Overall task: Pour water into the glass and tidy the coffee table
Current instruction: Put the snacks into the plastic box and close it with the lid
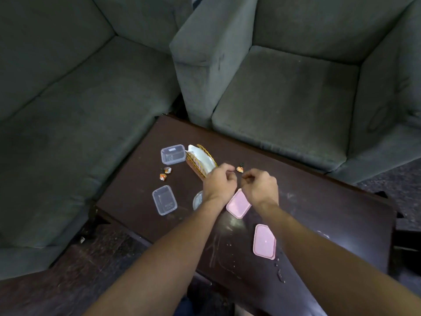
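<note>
Forearms [164, 254] reach in from the bottom edge and meet just right of the gold wire rack [200, 164], which holds a white plate mid-table. Left of the rack lie two open clear tubs [164, 200] and some crumpled wrappers [165, 173]. Under the left wrist, near the rack, sits a clear round vessel [197, 200], possibly the glass, though it is half hidden. The left hand [218, 182] and right hand [262, 185] both have curled fingers; whether they pinch anything I cannot tell. Another wrapper [239, 169] lies between them. Right of the rack rest two pink lids [264, 241], off their tubs. I judge tidying is barely begun, and no pouring is evident. The coffee table [330, 201] is dark, scuffed wood, and grey sofas [68, 106] flank it.
</note>
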{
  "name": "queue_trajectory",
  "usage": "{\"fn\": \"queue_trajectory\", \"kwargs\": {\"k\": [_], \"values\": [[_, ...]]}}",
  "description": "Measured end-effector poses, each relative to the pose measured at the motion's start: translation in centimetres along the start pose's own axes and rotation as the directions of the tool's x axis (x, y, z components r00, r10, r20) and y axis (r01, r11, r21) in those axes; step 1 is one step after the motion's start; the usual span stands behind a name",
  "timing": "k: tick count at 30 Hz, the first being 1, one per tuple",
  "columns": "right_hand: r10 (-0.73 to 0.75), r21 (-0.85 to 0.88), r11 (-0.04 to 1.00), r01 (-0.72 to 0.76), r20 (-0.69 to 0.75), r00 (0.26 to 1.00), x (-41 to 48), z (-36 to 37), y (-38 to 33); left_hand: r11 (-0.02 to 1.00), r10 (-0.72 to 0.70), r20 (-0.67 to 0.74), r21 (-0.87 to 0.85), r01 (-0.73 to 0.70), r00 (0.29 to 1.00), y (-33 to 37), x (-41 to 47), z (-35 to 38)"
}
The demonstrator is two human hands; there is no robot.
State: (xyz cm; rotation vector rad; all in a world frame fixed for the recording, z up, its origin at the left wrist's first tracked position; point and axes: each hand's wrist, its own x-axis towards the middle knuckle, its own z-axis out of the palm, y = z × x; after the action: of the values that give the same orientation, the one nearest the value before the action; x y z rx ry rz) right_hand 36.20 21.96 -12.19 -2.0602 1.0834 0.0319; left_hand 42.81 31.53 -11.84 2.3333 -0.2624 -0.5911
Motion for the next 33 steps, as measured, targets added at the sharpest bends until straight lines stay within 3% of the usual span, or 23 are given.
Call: {"fn": "queue_trajectory", "kwargs": {"k": [7,16,25,30,33], "values": [[-0.113,0.033,0.993,0.111,0.059,0.992,-2.7,7.6,-8.6,0.995,-0.099,-0.149,0.009,0.101,0.984,-7.0,1.8,-8.7],[-0.012,-0.194,0.98,0.047,0.176,0.984,-5.3,17.0,-12.7,0.983,-0.184,-0.07,0.017,0.185,0.981,-16.5,3.5,-13.7],[-0.004,-0.307,0.95,0.055,0.164,0.986,-6.1,20.8,-12.2,0.986,-0.163,0.017,0.039,0.162,0.987,-20.3,4.5,-13.6],[-0.061,-0.221,0.973,0.072,0.053,0.997,-7.7,20.2,-10.8,0.991,-0.133,-0.009,0.03,0.133,0.991,-20.8,4.1,-13.6],[0.004,-0.183,0.983,-0.004,-0.003,1.0,-9.0,19.0,-9.3,0.991,-0.119,-0.049,0.052,0.122,0.992,-21.0,3.7,-13.6]]}}
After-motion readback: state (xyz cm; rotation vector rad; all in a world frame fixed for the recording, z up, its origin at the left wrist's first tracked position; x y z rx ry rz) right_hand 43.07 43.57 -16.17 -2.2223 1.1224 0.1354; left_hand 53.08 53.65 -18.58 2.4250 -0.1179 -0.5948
